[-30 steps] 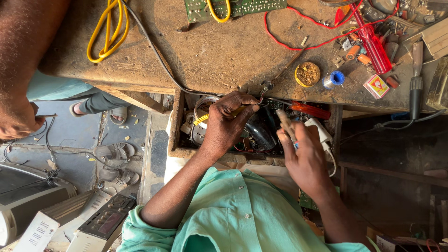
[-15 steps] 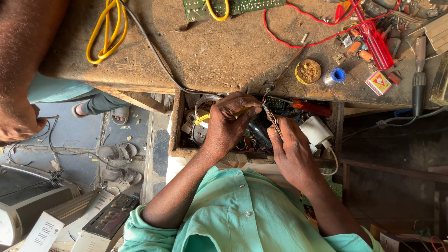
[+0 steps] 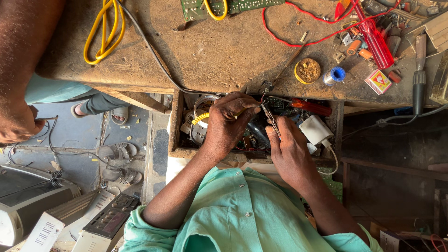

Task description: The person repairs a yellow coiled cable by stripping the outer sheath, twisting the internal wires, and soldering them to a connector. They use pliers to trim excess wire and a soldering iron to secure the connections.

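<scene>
A small square box (image 3: 378,81), red, white and yellow like a matchbox, lies near the right end of the wooden workbench (image 3: 219,56), close to its front edge. On the floor at lower left, a grey device (image 3: 109,219) shows a dark rectangular display panel.

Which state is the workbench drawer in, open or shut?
Open: the drawer juts from the bench, its cluttered inside showing beneath both hands.

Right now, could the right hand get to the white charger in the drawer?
Probably yes. The right hand holds thin tweezers just beside the white charger in the open drawer, and nothing lies between them. It would likely need to put the tweezers down first.
</scene>
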